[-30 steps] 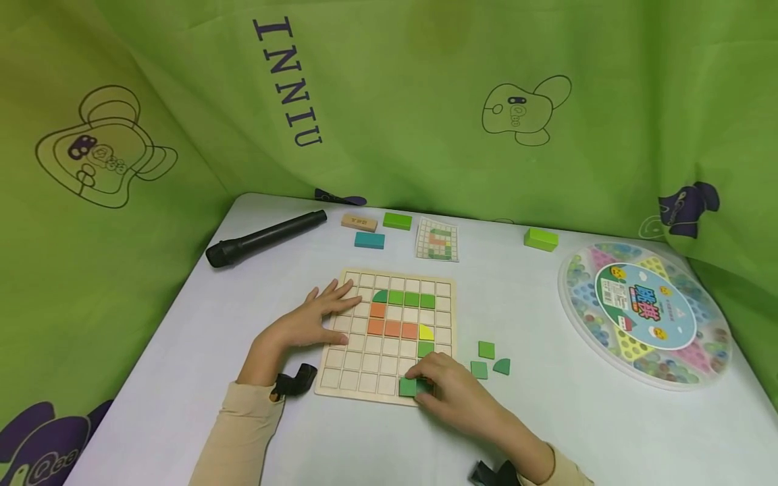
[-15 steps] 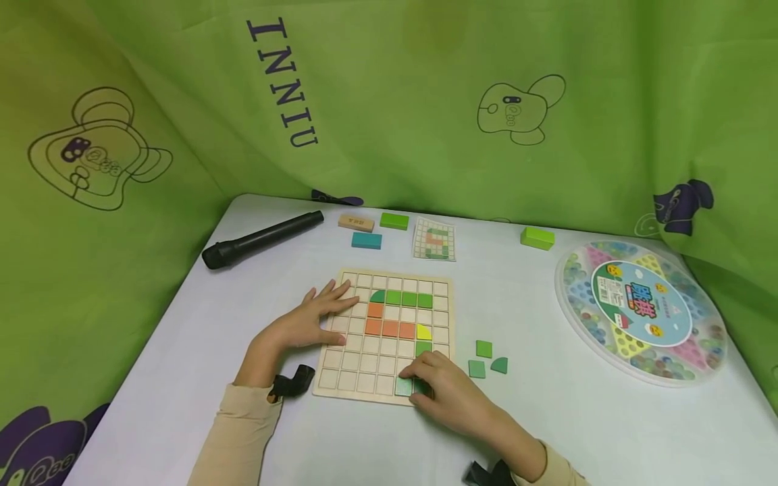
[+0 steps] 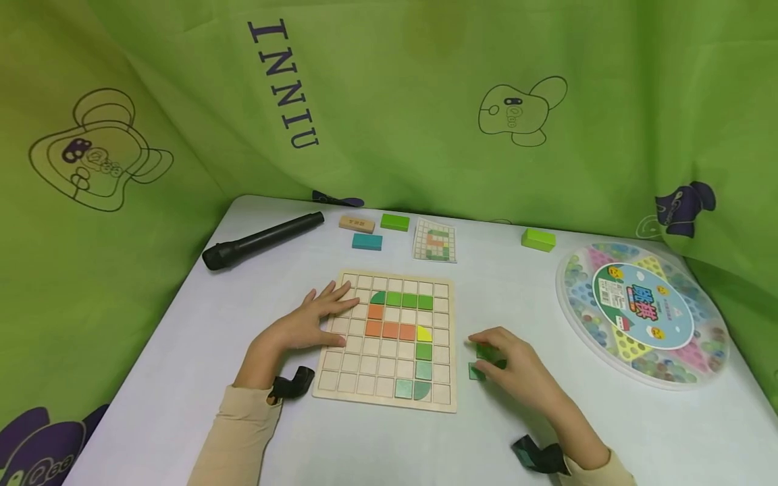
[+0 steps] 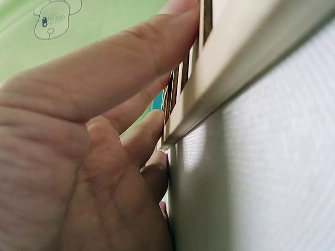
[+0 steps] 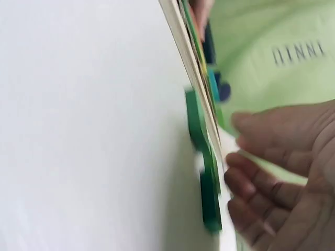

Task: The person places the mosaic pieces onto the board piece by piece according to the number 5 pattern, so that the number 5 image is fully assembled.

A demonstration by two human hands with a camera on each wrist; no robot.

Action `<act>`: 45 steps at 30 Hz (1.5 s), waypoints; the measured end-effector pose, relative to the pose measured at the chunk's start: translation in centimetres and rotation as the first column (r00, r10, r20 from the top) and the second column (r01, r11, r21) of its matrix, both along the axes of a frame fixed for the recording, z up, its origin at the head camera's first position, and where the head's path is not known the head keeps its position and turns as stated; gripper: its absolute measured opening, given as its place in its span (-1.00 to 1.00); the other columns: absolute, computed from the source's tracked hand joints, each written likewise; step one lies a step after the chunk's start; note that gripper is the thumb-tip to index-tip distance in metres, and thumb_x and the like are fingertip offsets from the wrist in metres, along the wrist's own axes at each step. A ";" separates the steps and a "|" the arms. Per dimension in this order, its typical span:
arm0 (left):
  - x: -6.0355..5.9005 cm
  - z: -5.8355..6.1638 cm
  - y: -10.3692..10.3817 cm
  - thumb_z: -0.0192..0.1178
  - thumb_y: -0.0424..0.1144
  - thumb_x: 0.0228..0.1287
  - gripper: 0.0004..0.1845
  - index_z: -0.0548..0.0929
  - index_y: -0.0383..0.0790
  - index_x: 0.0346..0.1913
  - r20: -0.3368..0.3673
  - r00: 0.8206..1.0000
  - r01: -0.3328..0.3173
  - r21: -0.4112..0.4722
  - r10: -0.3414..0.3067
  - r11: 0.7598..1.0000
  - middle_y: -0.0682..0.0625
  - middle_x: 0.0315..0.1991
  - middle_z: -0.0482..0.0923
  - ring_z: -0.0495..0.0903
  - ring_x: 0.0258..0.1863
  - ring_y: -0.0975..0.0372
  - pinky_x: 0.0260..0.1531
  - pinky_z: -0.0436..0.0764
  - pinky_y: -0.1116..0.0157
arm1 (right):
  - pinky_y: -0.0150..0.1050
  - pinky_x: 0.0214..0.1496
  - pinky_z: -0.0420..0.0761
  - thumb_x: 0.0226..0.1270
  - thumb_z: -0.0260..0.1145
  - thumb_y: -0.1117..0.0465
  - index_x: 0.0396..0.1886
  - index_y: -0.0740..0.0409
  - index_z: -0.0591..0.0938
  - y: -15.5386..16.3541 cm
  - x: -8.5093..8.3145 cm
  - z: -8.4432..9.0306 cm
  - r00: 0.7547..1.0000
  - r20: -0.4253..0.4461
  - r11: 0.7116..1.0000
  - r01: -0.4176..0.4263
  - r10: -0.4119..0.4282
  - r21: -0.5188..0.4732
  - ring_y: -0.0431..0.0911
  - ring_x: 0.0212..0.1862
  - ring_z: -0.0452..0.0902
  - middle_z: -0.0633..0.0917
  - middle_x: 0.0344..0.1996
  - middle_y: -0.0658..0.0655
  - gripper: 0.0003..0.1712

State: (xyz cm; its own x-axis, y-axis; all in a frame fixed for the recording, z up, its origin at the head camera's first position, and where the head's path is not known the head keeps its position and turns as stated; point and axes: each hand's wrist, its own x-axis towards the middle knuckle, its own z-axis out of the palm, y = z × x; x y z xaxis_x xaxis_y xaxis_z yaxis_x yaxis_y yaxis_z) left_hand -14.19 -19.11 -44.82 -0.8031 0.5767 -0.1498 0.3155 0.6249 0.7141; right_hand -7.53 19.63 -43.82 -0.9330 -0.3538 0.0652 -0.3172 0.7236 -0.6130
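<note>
A wooden grid board [image 3: 446, 317] lies mid-table with green, orange and yellow tiles [image 3: 390, 329] set in it. My left hand [image 3: 310, 320] rests flat on the board's left edge, fingers straight; the left wrist view shows its palm [image 4: 78, 157] against the board edge [image 4: 235, 68]. My right hand [image 3: 513, 364] is just right of the board, fingers curled round a dark green tile [image 3: 488, 352]. Another loose green tile [image 3: 475, 372] lies under its thumb. The right wrist view is blurred: curled fingers [image 5: 272, 172] next to green tiles [image 5: 207, 178].
A black cylinder [image 3: 264, 239] lies at the back left. Small wooden blocks [image 3: 367, 241] and a pattern card [image 3: 435, 241] sit behind the board, a green block [image 3: 538, 239] further right. A round marble game box [image 3: 644, 314] fills the right side. Green curtain surrounds the table.
My right hand has left the board's bottom row, leaving tiles set there, and moved right onto the loose green tiles. The left hand has stayed put.
</note>
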 end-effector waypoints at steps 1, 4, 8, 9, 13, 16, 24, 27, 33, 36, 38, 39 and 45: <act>0.0 0.0 0.0 0.36 -0.03 0.07 -0.17 0.28 -0.11 0.41 0.000 1.000 0.001 -0.001 -0.001 1.000 -0.13 0.52 -0.14 -0.34 0.50 -0.09 0.41 -0.42 -0.13 | -0.15 -0.05 0.63 0.08 0.44 0.30 0.00 0.09 0.63 0.5 -0.1 -0.1 1.000 0.004 1.000 0.026 -0.026 0.016 -0.12 -0.05 0.58 0.64 -0.08 -0.03 -0.57; 0.0 0.1 0.0 0.37 -0.03 0.07 -0.17 0.27 -0.11 0.41 0.009 1.000 -0.001 0.000 0.001 1.000 -0.13 0.52 -0.15 -0.35 0.50 -0.09 0.41 -0.42 -0.13 | -0.10 -0.03 0.61 0.09 0.43 0.31 -0.02 0.10 0.63 1.4 -0.3 -0.5 0.998 0.006 0.997 0.063 -0.064 0.049 -0.08 -0.04 0.58 0.64 -0.08 0.02 -0.60; 0.0 0.1 0.0 0.37 -0.03 0.07 -0.16 0.27 -0.12 0.42 0.009 1.000 -0.001 0.002 0.001 1.000 -0.13 0.53 -0.15 -0.35 0.50 -0.10 0.41 -0.42 -0.13 | -0.12 -0.06 0.60 0.10 0.42 0.32 -0.06 0.12 0.64 1.7 -0.5 -0.7 0.998 0.002 0.995 0.066 -0.066 0.068 -0.09 -0.08 0.57 0.63 -0.11 0.03 -0.65; 0.1 0.1 0.0 0.36 -0.03 0.08 -0.17 0.27 -0.12 0.42 0.007 1.000 -0.001 0.003 0.001 1.000 -0.13 0.53 -0.15 -0.35 0.50 -0.10 0.40 -0.42 -0.13 | -0.14 -0.08 0.60 0.10 0.41 0.32 -0.08 0.12 0.65 1.7 -0.6 -0.8 0.998 0.000 0.995 0.066 -0.067 0.072 -0.10 -0.09 0.56 0.63 -0.13 0.03 -0.66; 0.1 0.1 0.0 0.36 -0.03 0.08 -0.17 0.27 -0.12 0.42 0.002 1.000 0.003 0.006 -0.003 1.000 -0.14 0.52 -0.15 -0.34 0.50 -0.10 0.40 -0.42 -0.14 | -0.21 -0.13 0.60 0.10 0.41 0.32 -0.12 0.13 0.65 1.5 -0.5 -0.7 0.997 -0.010 0.993 0.072 -0.072 0.088 -0.14 -0.14 0.55 0.63 -0.17 0.02 -0.70; 0.1 0.1 0.0 0.36 -0.03 0.09 -0.17 0.27 -0.12 0.41 0.003 1.000 0.003 0.004 -0.003 1.000 -0.13 0.52 -0.15 -0.34 0.50 -0.10 0.40 -0.42 -0.14 | -0.24 -0.16 0.60 0.09 0.42 0.32 -0.13 0.12 0.65 0.9 -0.2 -0.3 0.997 -0.026 0.995 0.070 -0.069 0.072 -0.15 -0.18 0.55 0.62 -0.19 0.00 -0.70; 0.1 0.1 0.0 0.36 -0.03 0.08 -0.17 0.27 -0.12 0.42 0.006 1.000 -0.003 -0.012 0.003 1.000 -0.12 0.53 -0.15 -0.35 0.50 -0.08 0.41 -0.42 -0.12 | -0.29 -0.11 0.63 0.06 0.46 0.30 -0.17 0.05 0.65 -3.7 1.5 0.7 0.994 -0.057 0.995 -0.096 0.095 -0.012 -0.22 -0.16 0.55 0.60 -0.21 -0.13 -0.70; 0.0 0.1 0.0 0.36 -0.02 0.07 -0.16 0.27 -0.11 0.42 0.007 1.000 -0.003 -0.018 0.004 1.000 -0.12 0.53 -0.16 -0.35 0.50 -0.08 0.41 -0.43 -0.12 | -0.32 -0.07 0.60 0.09 0.44 0.24 -0.18 0.01 0.65 -5.9 2.2 0.9 0.983 -0.053 0.985 -0.173 0.173 0.013 -0.29 -0.13 0.50 0.59 -0.20 -0.17 -0.73; 0.0 0.2 0.1 0.36 -0.01 0.07 -0.17 0.28 -0.09 0.41 0.004 1.000 -0.013 -0.025 0.013 1.000 -0.12 0.53 -0.15 -0.35 0.50 -0.08 0.42 -0.42 -0.12 | -0.35 -0.07 0.58 0.10 0.42 0.17 -0.18 0.03 0.66 -9.3 2.6 0.8 0.961 -0.060 0.961 -0.263 0.269 0.090 -0.31 -0.15 0.45 0.57 -0.23 -0.13 -0.75; 0.0 0.2 0.1 0.37 -0.01 0.06 -0.17 0.29 -0.07 0.41 0.001 1.000 -0.020 -0.028 0.020 0.999 -0.10 0.53 -0.14 -0.34 0.51 -0.07 0.42 -0.41 -0.11 | -0.35 -0.06 0.57 0.12 0.42 0.13 -0.18 0.03 0.67 -10.4 2.5 0.5 0.953 -0.062 0.950 -0.286 0.295 0.122 -0.30 -0.15 0.45 0.58 -0.23 -0.12 -0.75; 0.0 0.3 0.2 0.37 -0.01 0.06 -0.17 0.29 -0.07 0.41 -0.001 1.000 -0.021 -0.028 0.021 0.999 -0.10 0.52 -0.13 -0.33 0.51 -0.07 0.42 -0.40 -0.12 | -0.34 -0.06 0.57 0.13 0.42 0.12 -0.18 0.03 0.67 -11.0 2.4 0.2 0.949 -0.073 0.945 -0.293 0.305 0.144 -0.28 -0.15 0.45 0.58 -0.25 -0.13 -0.75; 0.0 0.3 0.2 0.37 -0.01 0.05 -0.17 0.29 -0.07 0.41 -0.004 1.000 -0.021 -0.031 0.021 0.999 -0.10 0.52 -0.12 -0.32 0.51 -0.08 0.42 -0.39 -0.12 | -0.34 -0.06 0.57 0.13 0.42 0.12 -0.18 0.03 0.68 -11.2 2.3 0.1 0.947 -0.080 0.943 -0.295 0.310 0.154 -0.28 -0.15 0.45 0.58 -0.25 -0.13 -0.75; 0.2 0.4 0.2 0.40 -0.02 0.02 -0.16 0.31 -0.05 0.40 -0.019 0.999 -0.040 -0.058 0.038 0.998 -0.06 0.52 -0.09 -0.28 0.51 -0.05 0.43 -0.34 -0.11 | -0.33 -0.08 0.56 0.11 0.42 0.12 -0.20 0.05 0.68 -12.1 2.0 -0.1 0.934 -0.108 0.927 -0.314 0.340 0.204 -0.22 -0.17 0.46 0.58 -0.26 -0.10 -0.75</act>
